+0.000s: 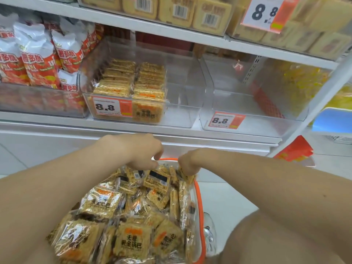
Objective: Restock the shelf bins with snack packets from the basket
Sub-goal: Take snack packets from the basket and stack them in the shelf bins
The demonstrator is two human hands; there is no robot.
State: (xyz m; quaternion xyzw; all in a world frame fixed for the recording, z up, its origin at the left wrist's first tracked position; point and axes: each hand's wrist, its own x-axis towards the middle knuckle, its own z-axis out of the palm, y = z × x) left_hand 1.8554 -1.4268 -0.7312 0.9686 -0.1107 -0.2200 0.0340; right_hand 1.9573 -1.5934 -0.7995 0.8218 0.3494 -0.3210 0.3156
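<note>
My right hand [188, 164] pinches a packet [187, 177]; left hand [141, 149] fingers [158, 156] curled, grip unclear, and the half-full bin [181, 103] lies straight above it.

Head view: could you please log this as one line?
left hand: at basket, grip unclear | right hand: pinching snack packet | middle bin: part-filled

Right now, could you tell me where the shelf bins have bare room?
The middle bin is bare right of its two packet stacks; the right bin looks empty. Red bags fill the left bin; the basket is crowded.
</note>
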